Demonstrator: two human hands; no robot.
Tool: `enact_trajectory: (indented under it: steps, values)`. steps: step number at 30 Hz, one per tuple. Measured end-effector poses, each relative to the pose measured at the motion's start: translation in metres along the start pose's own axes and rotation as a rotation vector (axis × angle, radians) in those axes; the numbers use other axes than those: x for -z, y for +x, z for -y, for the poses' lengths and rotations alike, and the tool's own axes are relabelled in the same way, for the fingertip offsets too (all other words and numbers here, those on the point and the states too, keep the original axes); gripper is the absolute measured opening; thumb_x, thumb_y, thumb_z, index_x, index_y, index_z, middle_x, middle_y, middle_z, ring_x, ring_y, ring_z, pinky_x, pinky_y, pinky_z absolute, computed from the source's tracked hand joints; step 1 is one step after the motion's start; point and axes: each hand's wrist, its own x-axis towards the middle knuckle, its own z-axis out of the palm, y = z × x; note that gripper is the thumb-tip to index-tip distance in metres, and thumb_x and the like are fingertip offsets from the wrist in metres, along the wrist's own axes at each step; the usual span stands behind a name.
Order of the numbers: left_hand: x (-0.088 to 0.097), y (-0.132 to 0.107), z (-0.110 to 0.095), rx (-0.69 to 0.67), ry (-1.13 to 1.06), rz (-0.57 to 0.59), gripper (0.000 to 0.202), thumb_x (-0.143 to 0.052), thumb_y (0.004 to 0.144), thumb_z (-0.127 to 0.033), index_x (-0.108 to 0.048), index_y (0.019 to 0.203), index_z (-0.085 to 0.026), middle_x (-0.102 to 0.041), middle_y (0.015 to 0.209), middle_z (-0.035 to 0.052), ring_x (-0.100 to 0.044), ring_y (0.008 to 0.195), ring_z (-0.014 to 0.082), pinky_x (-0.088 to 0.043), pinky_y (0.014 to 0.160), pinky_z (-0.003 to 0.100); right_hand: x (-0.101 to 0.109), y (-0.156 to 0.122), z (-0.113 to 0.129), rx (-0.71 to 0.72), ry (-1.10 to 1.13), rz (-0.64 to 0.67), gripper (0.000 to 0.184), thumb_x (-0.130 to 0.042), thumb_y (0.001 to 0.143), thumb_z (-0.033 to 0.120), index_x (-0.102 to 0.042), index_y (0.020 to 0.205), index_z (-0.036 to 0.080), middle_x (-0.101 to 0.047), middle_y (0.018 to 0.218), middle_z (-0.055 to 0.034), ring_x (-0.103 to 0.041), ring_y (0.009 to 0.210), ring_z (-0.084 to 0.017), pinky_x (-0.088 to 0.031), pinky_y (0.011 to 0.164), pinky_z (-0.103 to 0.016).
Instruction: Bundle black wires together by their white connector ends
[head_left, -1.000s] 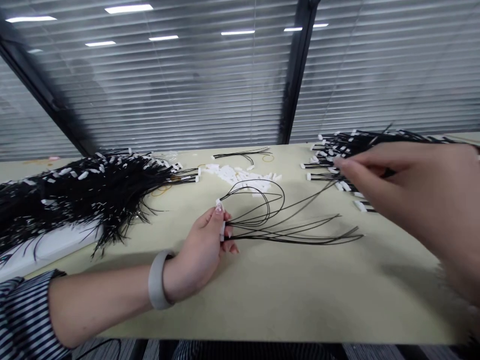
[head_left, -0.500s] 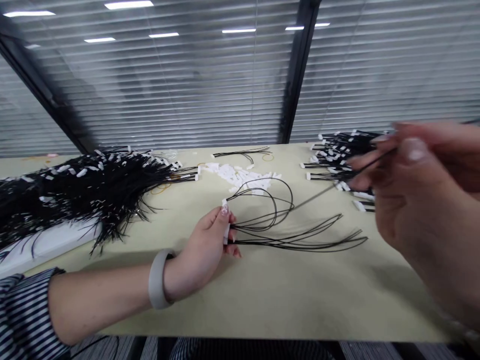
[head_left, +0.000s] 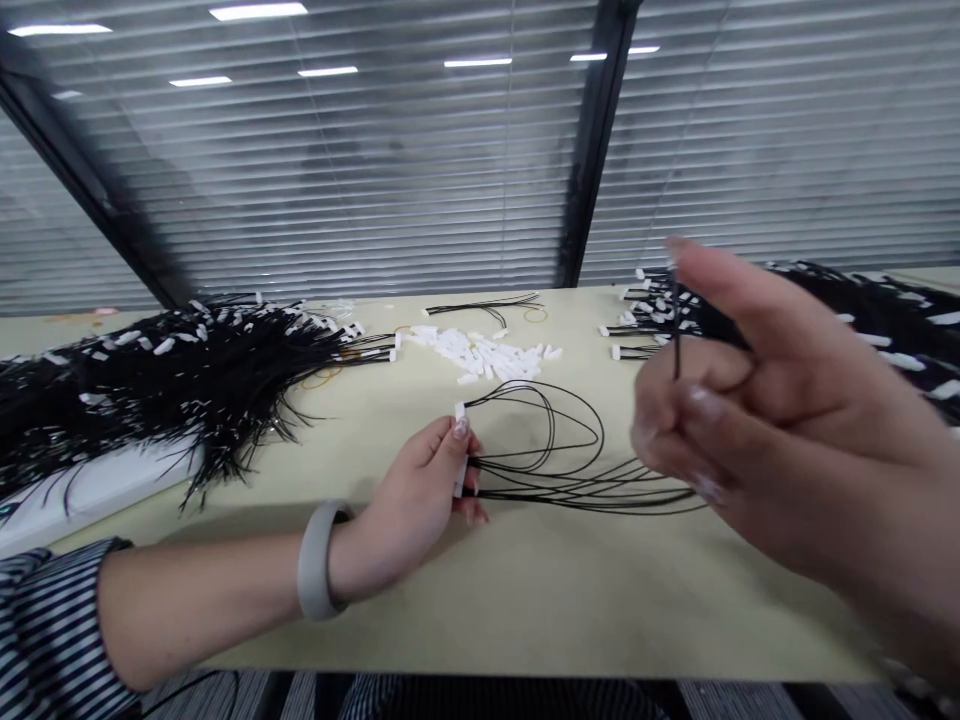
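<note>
My left hand [head_left: 412,490] is closed on a long white connector [head_left: 460,478], thumb on its face, just above the table. Thin black wires [head_left: 555,493] run from the connector to the right; some curl back to its upper end in loops. My right hand [head_left: 795,430] is raised on the right, nearer the camera. Its thumb and curled fingers pinch one black wire end [head_left: 677,335], which points upward. The index finger is stretched out, its tip by the top of that wire end. Where this wire runs behind the right hand is hidden.
Loose white connectors [head_left: 487,352] lie mid-table, with a few black wires [head_left: 480,303] and a rubber band [head_left: 536,315] behind. A large heap of wired connectors [head_left: 187,360] covers the left, partly over a white tray [head_left: 112,490]. More wire bundles [head_left: 810,285] lie right. Blinds [head_left: 375,180] stand beyond.
My right hand has moved left and turned, its index finger now extended and the wire end upright. The left hand and connector have shifted slightly right, and the wire loops have widened.
</note>
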Motion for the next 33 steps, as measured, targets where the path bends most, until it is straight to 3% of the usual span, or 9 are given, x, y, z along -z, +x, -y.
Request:
enact_trajectory:
  steps: [2,4,6,8,11,23,33]
  values:
    - [0.0,-0.001,0.0,-0.008,0.027,0.014,0.033,-0.04,0.086,-0.047,-0.047,0.075,-0.017,-0.043,0.054,-0.0066,-0.042,0.04,0.0051,-0.047,0.044,0.023,-0.002,0.0,-0.006,-0.036,-0.142,0.109,0.058,-0.043,0.084,0.012,-0.023,0.136,0.029,-0.055,0.07,0.0035,-0.054,0.064,-0.007,-0.047,0.053,-0.018]
    - [0.0,-0.003,-0.001,-0.016,0.067,0.045,0.032,-0.039,0.086,-0.046,-0.046,0.076,-0.017,-0.044,0.053,-0.0067,-0.044,0.04,0.0053,-0.047,0.043,0.022,-0.005,0.001,-0.014,-0.096,-0.333,0.183,0.041,-0.044,0.086,0.019,-0.041,0.126,0.03,-0.056,0.073,0.0031,-0.054,0.068,-0.007,-0.046,0.056,-0.017]
    - [-0.001,-0.005,-0.003,-0.013,0.091,0.089,0.031,-0.039,0.087,-0.046,-0.046,0.076,-0.017,-0.044,0.053,-0.0069,-0.045,0.04,0.0051,-0.045,0.043,0.02,-0.008,0.002,-0.022,-0.168,-0.501,0.218,0.019,-0.045,0.087,0.028,-0.059,0.1,0.028,-0.056,0.068,0.0037,-0.049,0.06,-0.006,-0.041,0.051,-0.017]
    - [-0.002,-0.009,-0.005,0.017,0.096,0.12,0.031,-0.039,0.086,-0.046,-0.045,0.076,-0.018,-0.044,0.053,-0.0073,-0.045,0.04,0.0044,-0.044,0.042,0.019,-0.01,0.005,-0.03,-0.227,-0.613,0.216,0.018,-0.046,0.086,0.034,-0.062,0.086,0.026,-0.054,0.061,0.0046,-0.042,0.051,-0.006,-0.034,0.044,-0.018]
    - [-0.003,-0.013,-0.007,0.061,0.096,0.141,0.032,-0.04,0.085,-0.049,-0.044,0.075,-0.018,-0.044,0.053,-0.0075,-0.042,0.039,0.0034,-0.044,0.042,0.018,-0.01,0.008,-0.036,-0.246,-0.687,0.202,0.018,-0.046,0.085,0.033,-0.06,0.08,0.023,-0.05,0.055,0.0057,-0.037,0.047,-0.005,-0.03,0.043,-0.019]
    - [0.0,-0.014,-0.007,0.042,0.124,0.24,0.032,-0.037,0.087,-0.047,-0.043,0.075,-0.018,-0.044,0.054,-0.0074,-0.042,0.04,0.0025,-0.044,0.043,0.016,-0.015,0.005,-0.045,-0.101,-0.727,0.15,0.013,-0.048,0.084,0.023,-0.059,0.077,0.021,-0.055,0.057,0.0071,-0.041,0.049,-0.003,-0.031,0.047,-0.016]
    - [-0.002,-0.017,-0.008,0.043,0.12,0.241,0.031,-0.038,0.086,-0.047,-0.043,0.074,-0.018,-0.043,0.054,-0.0069,-0.041,0.04,0.0032,-0.045,0.044,0.017,-0.013,0.003,-0.046,0.193,-0.92,0.152,0.011,-0.048,0.084,0.017,-0.059,0.081,0.018,-0.064,0.072,0.0028,-0.055,0.06,-0.007,-0.038,0.056,-0.02]
